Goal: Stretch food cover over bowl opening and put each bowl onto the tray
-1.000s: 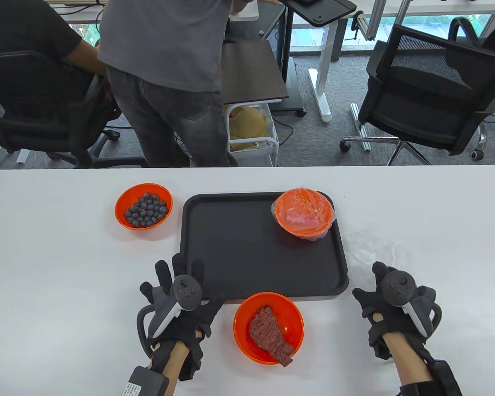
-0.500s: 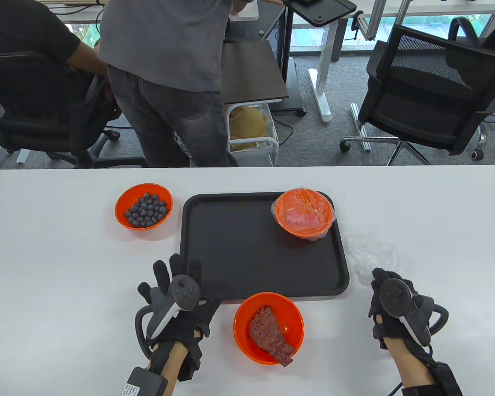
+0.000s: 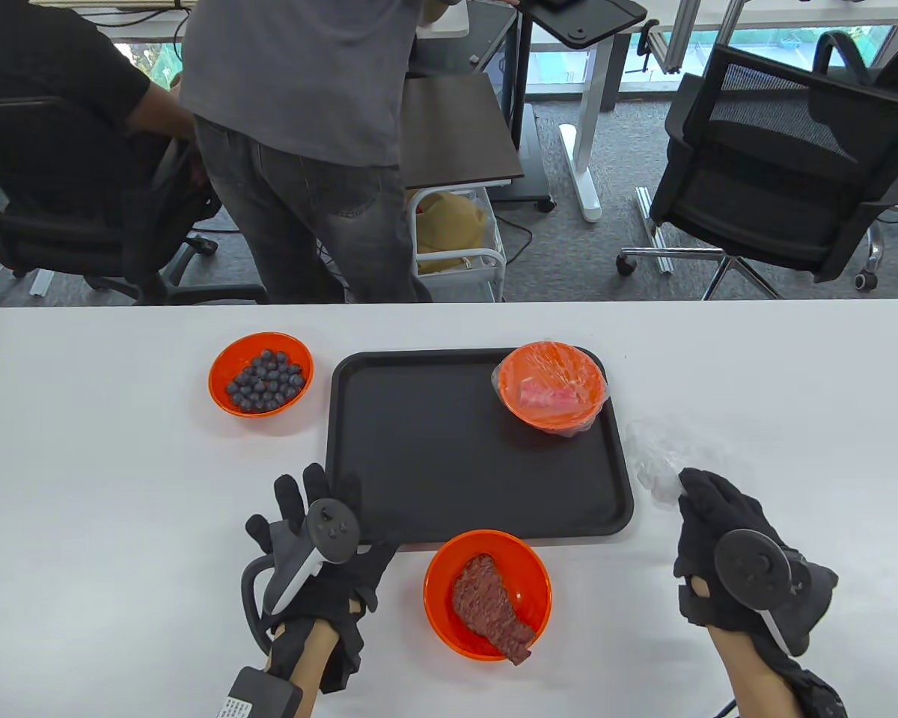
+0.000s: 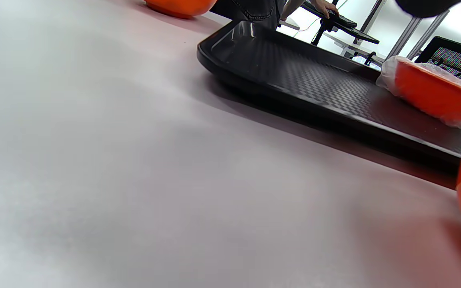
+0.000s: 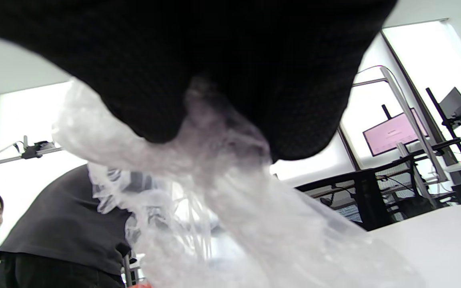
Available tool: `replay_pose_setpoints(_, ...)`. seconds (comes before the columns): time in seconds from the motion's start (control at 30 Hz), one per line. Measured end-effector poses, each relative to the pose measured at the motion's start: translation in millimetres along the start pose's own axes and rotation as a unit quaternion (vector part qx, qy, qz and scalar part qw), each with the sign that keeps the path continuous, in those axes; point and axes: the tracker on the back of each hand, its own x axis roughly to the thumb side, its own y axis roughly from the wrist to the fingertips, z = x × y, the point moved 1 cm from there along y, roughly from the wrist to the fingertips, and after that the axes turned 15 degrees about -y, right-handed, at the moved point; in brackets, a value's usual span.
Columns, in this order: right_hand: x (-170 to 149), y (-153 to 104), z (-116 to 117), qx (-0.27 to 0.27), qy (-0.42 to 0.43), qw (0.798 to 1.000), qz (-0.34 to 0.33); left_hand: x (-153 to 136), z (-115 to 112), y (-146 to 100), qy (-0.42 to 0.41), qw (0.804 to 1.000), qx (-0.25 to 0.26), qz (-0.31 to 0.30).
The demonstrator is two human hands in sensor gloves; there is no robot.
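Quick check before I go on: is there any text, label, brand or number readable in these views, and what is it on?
No text can be read.
Printed label on the box strapped to the left forearm: too small to read.
Pink monitor screen in the right wrist view: blurred.
Bowls, tray and food cover: no markings visible.

Table view looks down from the near side; left wrist view skims the table (image 4: 94, 160) low – both share the tray (image 3: 389, 516); right wrist view sits close against plastic (image 5: 222, 208)

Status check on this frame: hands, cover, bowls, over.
Right hand pinching clear food cover beside tray. Left hand open, idle. Meat bowl uncovered, off tray. Nothing blocking.
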Motion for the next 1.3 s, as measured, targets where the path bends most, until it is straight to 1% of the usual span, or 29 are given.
replay_pose_setpoints(0.17,26,-5,-21,-0.032,0.043,0.998,-0.044,1,1,-1,0.015,1.0,0.005,0.005)
replay_pose_setpoints(0.23,38,-8,-25,-0.039,0.059,0.996,-0.06,1,2,-1,0.023,1.0,0.007,0.007)
replay_pose_setpoints(0.33,53,-11,-27,-0.036,0.078,0.993,-0.076,2,3,-3,0.024,1.0,0.008,0.004)
replay_pose_setpoints(0.4,63,-13,-26,-0.033,0.091,0.992,-0.087,7,4,-6,0.016,1.0,-0.001,-0.009)
replay_pose_setpoints(0.47,76,-15,-24,-0.026,0.109,0.989,-0.101,14,5,-12,0.002,0.999,-0.031,-0.021)
replay_pose_setpoints(0.57,91,-19,-22,-0.017,0.137,0.984,-0.111,26,8,-21,-0.01,0.998,-0.021,-0.06)
replay_pose_setpoints(0.63,102,-22,-22,-0.019,0.151,0.981,-0.12,35,11,-28,-0.028,0.995,-0.002,-0.097)
replay_pose_setpoints(0.67,109,-24,-23,-0.021,0.155,0.979,-0.127,39,13,-31,-0.04,0.992,0.001,-0.12)
replay_pose_setpoints(0.7,114,-26,-23,-0.021,0.159,0.978,-0.132,42,13,-33,-0.054,0.99,0.0,-0.13)
replay_pose_setpoints(0.77,126,-31,-24,-0.023,0.162,0.976,-0.146,46,15,-36,-0.09,0.984,-0.002,-0.157)
replay_pose_setpoints(0.8,132,-33,-24,-0.023,0.162,0.974,-0.154,47,16,-37,-0.119,0.978,-0.016,-0.169)
replay_pose_setpoints(0.93,148,-44,-21,-0.024,0.162,0.971,-0.173,47,19,-41,-0.215,0.956,-0.025,-0.2)
replay_pose_setpoints(1.07,161,-54,-17,-0.022,0.162,0.966,-0.202,48,17,-40,-0.273,0.938,-0.044,-0.21)
replay_pose_setpoints(1.1,164,-56,-16,-0.017,0.167,0.962,-0.214,48,16,-40,-0.284,0.935,-0.049,-0.208)
replay_pose_setpoints(1.13,169,-59,-15,-0.011,0.178,0.955,-0.238,49,14,-39,-0.307,0.927,-0.068,-0.204)
replay_pose_setpoints(1.17,173,-62,-15,-0.01,0.188,0.948,-0.256,49,12,-39,-0.325,0.921,-0.075,-0.202)
replay_pose_setpoints(1.23,180,-68,-14,-0.002,0.189,0.94,-0.285,51,8,-39,-0.36,0.907,-0.093,-0.196)
replay_pose_setpoints(1.3,186,-73,-13,0.005,0.194,0.932,-0.307,52,4,-38,-0.381,0.899,-0.102,-0.193)
